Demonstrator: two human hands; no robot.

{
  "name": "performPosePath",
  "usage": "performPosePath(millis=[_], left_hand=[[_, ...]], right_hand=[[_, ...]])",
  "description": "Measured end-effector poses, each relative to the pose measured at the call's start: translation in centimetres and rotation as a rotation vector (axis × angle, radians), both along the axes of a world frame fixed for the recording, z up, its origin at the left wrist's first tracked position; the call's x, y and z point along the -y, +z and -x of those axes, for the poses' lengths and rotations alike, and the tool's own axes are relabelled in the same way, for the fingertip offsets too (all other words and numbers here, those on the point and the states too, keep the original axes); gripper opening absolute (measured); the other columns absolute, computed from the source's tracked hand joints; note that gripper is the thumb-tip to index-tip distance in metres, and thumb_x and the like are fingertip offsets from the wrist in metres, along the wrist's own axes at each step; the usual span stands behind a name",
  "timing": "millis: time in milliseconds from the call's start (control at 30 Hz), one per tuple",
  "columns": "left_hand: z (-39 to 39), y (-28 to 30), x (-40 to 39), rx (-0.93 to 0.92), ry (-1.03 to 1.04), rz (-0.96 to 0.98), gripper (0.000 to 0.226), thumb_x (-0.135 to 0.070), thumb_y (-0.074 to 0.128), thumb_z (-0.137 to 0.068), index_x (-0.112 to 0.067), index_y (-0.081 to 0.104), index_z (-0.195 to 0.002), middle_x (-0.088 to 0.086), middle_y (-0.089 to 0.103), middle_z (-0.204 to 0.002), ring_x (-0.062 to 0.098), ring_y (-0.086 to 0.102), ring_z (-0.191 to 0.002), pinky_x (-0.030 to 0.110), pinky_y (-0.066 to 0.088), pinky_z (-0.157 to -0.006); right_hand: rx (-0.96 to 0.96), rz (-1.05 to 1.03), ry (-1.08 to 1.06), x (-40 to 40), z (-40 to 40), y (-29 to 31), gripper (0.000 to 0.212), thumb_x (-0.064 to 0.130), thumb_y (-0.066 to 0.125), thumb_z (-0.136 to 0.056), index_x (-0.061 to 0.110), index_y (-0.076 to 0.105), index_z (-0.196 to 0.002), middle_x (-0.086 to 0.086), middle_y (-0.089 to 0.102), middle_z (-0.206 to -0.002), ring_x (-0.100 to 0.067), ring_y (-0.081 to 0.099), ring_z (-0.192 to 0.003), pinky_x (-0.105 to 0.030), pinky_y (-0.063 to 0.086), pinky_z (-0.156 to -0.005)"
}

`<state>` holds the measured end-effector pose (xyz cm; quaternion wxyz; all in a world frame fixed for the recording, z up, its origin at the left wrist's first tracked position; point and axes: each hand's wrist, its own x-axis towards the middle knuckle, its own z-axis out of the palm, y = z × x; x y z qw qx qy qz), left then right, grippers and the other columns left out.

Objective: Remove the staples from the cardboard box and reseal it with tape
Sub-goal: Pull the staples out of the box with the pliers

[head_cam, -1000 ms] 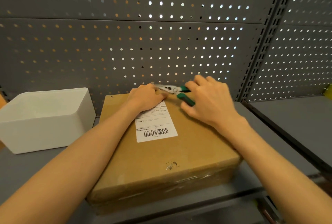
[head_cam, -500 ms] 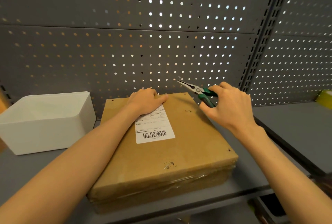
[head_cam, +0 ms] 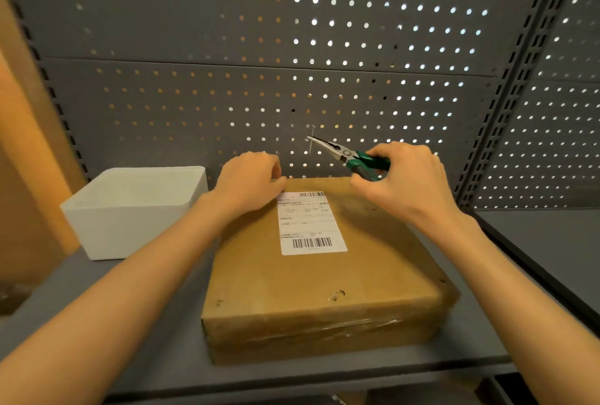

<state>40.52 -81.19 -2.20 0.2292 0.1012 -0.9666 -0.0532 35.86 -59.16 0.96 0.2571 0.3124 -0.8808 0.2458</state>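
A flat brown cardboard box (head_cam: 324, 275) lies on the grey shelf, with a white shipping label (head_cam: 308, 226) on its top and clear tape along its front edge. My left hand (head_cam: 250, 180) rests on the box's far left corner, fingers curled over the edge. My right hand (head_cam: 402, 180) grips green-handled needle-nose pliers (head_cam: 350, 154), lifted above the box's far edge. A thin metal staple (head_cam: 311, 141) hangs from the pliers' tip. Small staple marks (head_cam: 336, 296) show near the box's front.
An open white bin (head_cam: 136, 210) stands to the left of the box. A grey pegboard wall (head_cam: 292, 64) rises right behind. The shelf's front edge (head_cam: 292, 382) runs just below the box, and a second shelf (head_cam: 552, 242) lies to the right.
My right hand has lifted the pliers up and away from the box's far edge, a staple coming out with the tip. My left hand has stayed on the far corner.
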Motion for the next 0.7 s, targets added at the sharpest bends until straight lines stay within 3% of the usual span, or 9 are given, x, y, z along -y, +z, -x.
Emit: performPosePath(millis=[133, 400, 700], left_hand=[[-4.5, 0.2, 1.4, -0.081, 0.049, 0.064, 0.022, -0.032, 0.051, -0.088, -0.017, 0.064, -0.097, 0.004, 0.065, -0.094, 0.025, 0.057, -0.091, 0.030, 0.041, -0.070], [-13.2, -0.6, 4.3, -0.126, 0.193, 0.091, 0.023, -0.034, 0.050, -0.090, -0.018, 0.067, -0.096, 0.003, 0.066, -0.097, 0.026, 0.056, -0.092, 0.034, 0.038, -0.074], [-18.2, -1.6, 6.9, -0.133, 0.315, 0.066, 0.022, -0.032, 0.049, -0.090, -0.019, 0.066, -0.096, -0.001, 0.066, -0.097, 0.021, 0.056, -0.083, 0.028, 0.036, -0.063]], right_hand=[[0.013, -0.002, 0.095, 3.6, -0.9, 1.0, 0.028, 0.040, 0.064, -0.069, 0.019, 0.070, -0.086, -0.003, 0.066, -0.072, -0.028, 0.059, -0.071, -0.036, 0.051, -0.068], [-0.010, -0.117, 0.265, 12.3, -3.6, 1.2, 0.033, 0.044, 0.062, -0.072, 0.014, 0.069, -0.083, -0.005, 0.064, -0.071, -0.026, 0.054, -0.069, -0.030, 0.039, -0.059], [-0.015, -0.225, 0.309, 17.7, -5.3, -0.1, 0.036, 0.043, 0.060, -0.079, 0.010, 0.060, -0.092, -0.008, 0.059, -0.089, -0.026, 0.054, -0.076, -0.031, 0.039, -0.060]])
